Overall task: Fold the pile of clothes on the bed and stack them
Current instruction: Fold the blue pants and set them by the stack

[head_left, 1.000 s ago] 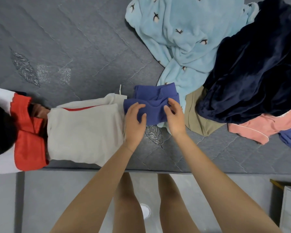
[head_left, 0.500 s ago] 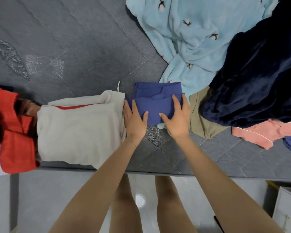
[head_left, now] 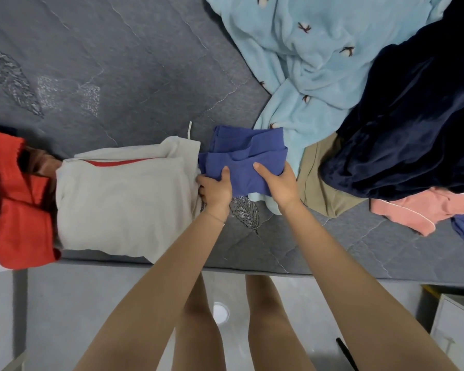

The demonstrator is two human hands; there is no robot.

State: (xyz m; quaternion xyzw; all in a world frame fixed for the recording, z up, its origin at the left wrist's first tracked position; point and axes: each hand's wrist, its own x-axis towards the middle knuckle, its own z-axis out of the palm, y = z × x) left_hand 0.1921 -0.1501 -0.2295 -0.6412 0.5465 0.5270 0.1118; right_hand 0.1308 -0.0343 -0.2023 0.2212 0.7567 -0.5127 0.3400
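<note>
Both hands (head_left: 216,189) (head_left: 282,183) around blue garment (head_left: 248,160)

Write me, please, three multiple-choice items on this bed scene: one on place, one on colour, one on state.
1. From the blue garment, the cream folded garment lies: A right; B left; C on top.
2. The fleece with small dark motifs is: A light blue; B pink; C tan.
3. The left hand and right hand: A both idle; B both flat open; C both grip the blue garment.
Answers: B, it lies on the left hand's side; A, its pile is pale blue; C, both thumbs lie over the cloth.
</note>
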